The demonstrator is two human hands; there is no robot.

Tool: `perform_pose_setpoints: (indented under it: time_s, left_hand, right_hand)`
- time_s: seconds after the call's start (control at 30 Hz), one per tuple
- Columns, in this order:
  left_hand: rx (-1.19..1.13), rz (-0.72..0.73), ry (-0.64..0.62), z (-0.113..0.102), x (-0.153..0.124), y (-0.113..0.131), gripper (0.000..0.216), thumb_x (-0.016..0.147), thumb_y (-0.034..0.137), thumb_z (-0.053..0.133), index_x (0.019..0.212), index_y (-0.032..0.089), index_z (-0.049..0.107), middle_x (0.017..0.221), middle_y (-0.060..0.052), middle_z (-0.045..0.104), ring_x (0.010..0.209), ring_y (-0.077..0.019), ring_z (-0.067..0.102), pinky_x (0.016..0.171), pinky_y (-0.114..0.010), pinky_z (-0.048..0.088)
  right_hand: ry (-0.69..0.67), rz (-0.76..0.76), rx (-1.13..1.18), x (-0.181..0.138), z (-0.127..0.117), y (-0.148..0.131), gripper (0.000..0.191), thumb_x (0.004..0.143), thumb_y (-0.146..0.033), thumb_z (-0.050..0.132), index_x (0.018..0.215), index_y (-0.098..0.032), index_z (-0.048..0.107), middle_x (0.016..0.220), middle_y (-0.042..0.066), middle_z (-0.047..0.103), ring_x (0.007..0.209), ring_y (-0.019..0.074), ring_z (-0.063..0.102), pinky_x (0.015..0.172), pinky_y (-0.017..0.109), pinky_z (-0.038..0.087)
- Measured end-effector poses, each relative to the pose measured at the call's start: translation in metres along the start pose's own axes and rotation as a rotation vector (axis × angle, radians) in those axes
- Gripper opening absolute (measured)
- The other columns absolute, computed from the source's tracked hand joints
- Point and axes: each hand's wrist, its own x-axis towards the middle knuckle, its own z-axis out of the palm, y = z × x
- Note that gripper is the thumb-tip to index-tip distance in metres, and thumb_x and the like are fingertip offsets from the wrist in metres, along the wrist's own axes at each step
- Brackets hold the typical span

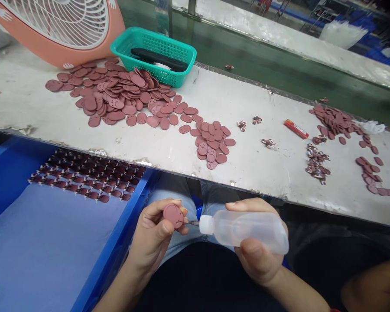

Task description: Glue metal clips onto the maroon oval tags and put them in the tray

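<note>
My left hand [156, 227] pinches a reddish-brown oval disc [173, 215] between thumb and fingers, its flat face turned up. Small dark marks or holes show near the disc's lower right edge. My right hand [263, 251] is wrapped round a translucent squeeze bottle [247, 229] with a white cap, held on its side. The bottle's thin dark nozzle points left and reaches the disc's edge; whether it touches is too small to tell. Both hands are above my lap, in front of the table edge.
Many similar discs [123, 93] lie heaped on the white table [263, 169]. Behind them are a green basket [152, 41] and a pink fan [113, 34]. A red lighter-like object [295, 128] and small figures [316, 164] lie right. At left, a blue tray [117, 242] holds rows of assembled pieces.
</note>
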Motion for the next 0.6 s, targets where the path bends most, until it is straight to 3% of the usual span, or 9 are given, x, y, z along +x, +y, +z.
perform_pose_setpoints:
  time_s: [0.33, 0.6]
  left_hand:
    - [0.01, -0.006, -0.018, -0.0056, -0.0017, -0.0016, 0.034, 0.059, 0.045, 0.093, 0.085, 0.026, 0.083, 0.075, 0.0, 0.078, 0.059, -0.0114, 0.068, 0.052, -0.016, 0.059]
    - [-0.003, -0.022, -0.039, -0.006, -0.0038, -0.001, 0.032, 0.06, 0.043, 0.093, 0.085, 0.027, 0.083, 0.077, 0.0, 0.078, 0.061, -0.0123, 0.071, 0.054, -0.016, 0.06]
  right_hand:
    - [0.0, 0.033, 0.004, 0.0001, -0.0001, 0.0014, 0.028, 0.091, -0.049, 0.066, 0.111, -0.031, 0.07, 0.066, 0.002, 0.064, 0.046, 0.017, 0.053, 0.039, 0.031, 0.042]
    - [0.084, -0.003, -0.005, 0.0004, 0.0012, 0.005, 0.03, 0.088, -0.05, 0.068, 0.109, -0.028, 0.071, 0.074, 0.004, 0.067, 0.052, 0.0183, 0.057, 0.043, 0.032, 0.044]
